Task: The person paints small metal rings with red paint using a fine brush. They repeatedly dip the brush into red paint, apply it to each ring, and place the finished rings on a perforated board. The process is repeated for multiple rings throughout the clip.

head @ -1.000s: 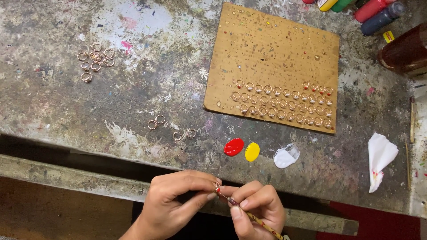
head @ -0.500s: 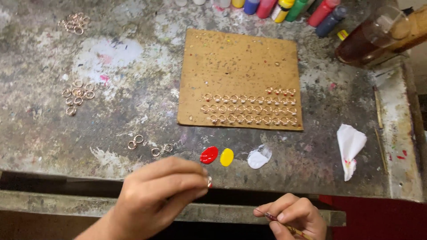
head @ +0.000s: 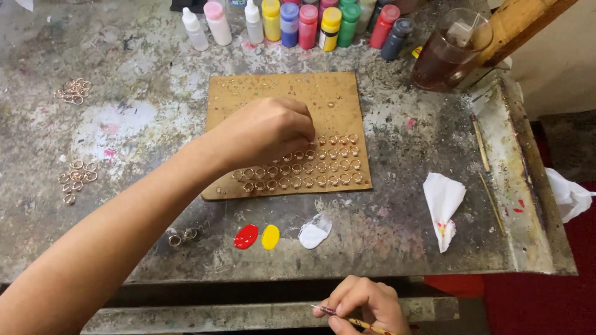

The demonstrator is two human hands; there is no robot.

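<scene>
While the left hand (head: pixel 267 133) reaches over the brown board (head: pixel 279 93) at frame centre, its fingers are pinched together at the top row of small metal rings (head: pixel 310 167); whether one is clamped between them cannot be told. The rings stand in tidy rows, probably so each stays apart and upright. At bottom centre, the right hand (head: pixel 366 304) rests off the desk (head: pixel 397 242) edge, fingers closed on a thin brush (head: pixel 347 319), kept clear of the work. Red (head: pixel 246 236), yellow (head: pixel 270 236) and white (head: pixel 313 232) paint dabs lie just below the board, within reach; loose rings (head: pixel 77 180) wait at left.
</scene>
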